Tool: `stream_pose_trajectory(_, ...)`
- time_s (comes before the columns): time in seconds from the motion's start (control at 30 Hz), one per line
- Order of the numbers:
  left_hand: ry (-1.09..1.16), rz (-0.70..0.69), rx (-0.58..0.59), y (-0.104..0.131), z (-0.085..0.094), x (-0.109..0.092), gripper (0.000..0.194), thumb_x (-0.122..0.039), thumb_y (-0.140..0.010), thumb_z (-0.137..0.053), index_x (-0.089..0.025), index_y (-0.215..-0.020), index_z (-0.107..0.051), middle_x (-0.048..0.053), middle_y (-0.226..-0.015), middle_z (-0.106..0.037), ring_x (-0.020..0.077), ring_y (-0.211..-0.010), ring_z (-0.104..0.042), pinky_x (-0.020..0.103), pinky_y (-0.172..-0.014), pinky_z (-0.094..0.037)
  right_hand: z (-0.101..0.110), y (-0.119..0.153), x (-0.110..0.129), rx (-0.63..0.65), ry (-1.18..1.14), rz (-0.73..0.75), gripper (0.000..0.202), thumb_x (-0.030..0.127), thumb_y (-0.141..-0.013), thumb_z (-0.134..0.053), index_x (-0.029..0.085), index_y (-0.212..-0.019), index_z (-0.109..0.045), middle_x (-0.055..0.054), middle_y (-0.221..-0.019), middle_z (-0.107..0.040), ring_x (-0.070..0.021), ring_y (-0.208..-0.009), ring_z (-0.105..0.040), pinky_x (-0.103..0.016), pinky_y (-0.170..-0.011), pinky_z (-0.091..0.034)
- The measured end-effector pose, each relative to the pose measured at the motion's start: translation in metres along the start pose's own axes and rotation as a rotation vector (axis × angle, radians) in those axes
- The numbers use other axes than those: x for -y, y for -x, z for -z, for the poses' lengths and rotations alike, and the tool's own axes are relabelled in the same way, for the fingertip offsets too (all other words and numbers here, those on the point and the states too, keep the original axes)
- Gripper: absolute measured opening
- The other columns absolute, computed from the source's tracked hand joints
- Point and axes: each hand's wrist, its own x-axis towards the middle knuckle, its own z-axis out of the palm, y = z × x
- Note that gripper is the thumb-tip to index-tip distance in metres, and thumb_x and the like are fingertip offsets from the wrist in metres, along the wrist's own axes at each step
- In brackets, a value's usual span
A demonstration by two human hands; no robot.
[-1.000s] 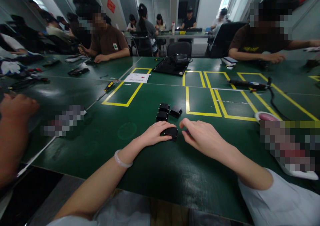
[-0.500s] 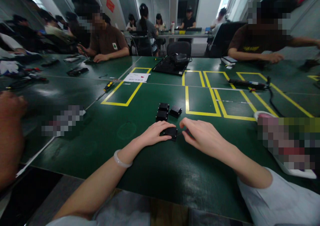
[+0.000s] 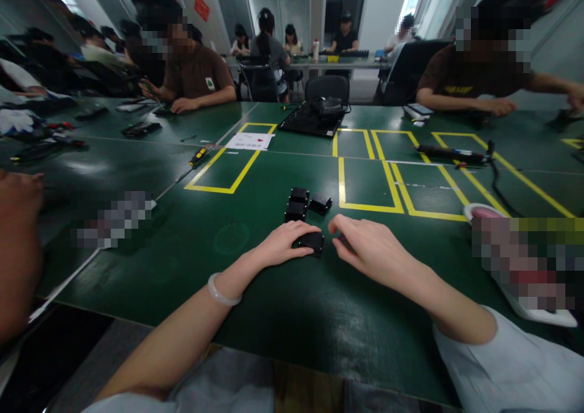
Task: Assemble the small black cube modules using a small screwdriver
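Held a black box point(image 3: 314, 241) with the left hand point(image 3: 285, 241), with fingers at the far edge and thumb at the near, on the green table point(image 3: 360, 315). Curled the right hand point(image 3: 370, 246) just beside the box; could not tell if pinched on something small. Seemed to need a steady press and slow, gentle moves. Had two black blocks point(image 3: 296, 210) just past, beside a loose block point(image 3: 321, 204).

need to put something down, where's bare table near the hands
Bare green table lies between the left hand, right hand and near edge, and inside the yellow tape frame right of three black boxes. It's crowded around the fourth box, under the left hand: right hand close beside, those three just beyond.
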Motion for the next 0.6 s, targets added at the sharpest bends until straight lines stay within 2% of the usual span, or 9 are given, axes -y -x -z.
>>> stream_pose_trajectory(0.17, -0.002, -0.003, -0.008, 0.0007, -0.0003, 0.0002, 0.046, -0.041, -0.093, -0.059, -0.030, -0.136, -0.049, 0.005, -0.128, -0.058, 0.0245, -0.116, -0.054, 0.039, -0.102, -0.041, 0.0002, -0.0001, 0.0005, 0.021, 0.017, -0.022, 0.016, 0.032, -0.098, -0.042, 0.019, -0.099, -0.051, -0.001, -0.074, -0.064, -0.0164, -0.063, -0.058, -0.026, -0.057, -0.031)
stream_pose_trajectory(0.3, 0.008, 0.004, -0.008, 0.0010, 0.0003, -0.0011, 0.045, -0.040, -0.093, -0.059, -0.029, -0.135, -0.050, 0.006, -0.128, -0.059, 0.0249, -0.117, -0.054, 0.039, -0.102, -0.041, -0.0019, 0.0005, -0.0018, 0.024, 0.049, -0.018, 0.016, 0.028, -0.099, -0.037, 0.019, -0.099, -0.051, -0.001, -0.072, -0.063, -0.0160, -0.062, -0.057, -0.026, -0.057, -0.029)
stream_pose_trajectory(0.6, -0.014, -0.005, -0.022, -0.0007, -0.0034, -0.0049, 0.047, -0.043, -0.090, -0.062, -0.027, -0.132, -0.049, 0.006, -0.129, -0.057, 0.0250, -0.119, -0.053, 0.038, -0.103, -0.040, -0.0022, 0.0004, -0.0008, 0.005, 0.030, -0.030, 0.014, 0.025, -0.095, -0.040, 0.019, -0.101, -0.051, 0.001, -0.069, -0.059, -0.0147, -0.060, -0.055, -0.026, -0.056, -0.025)
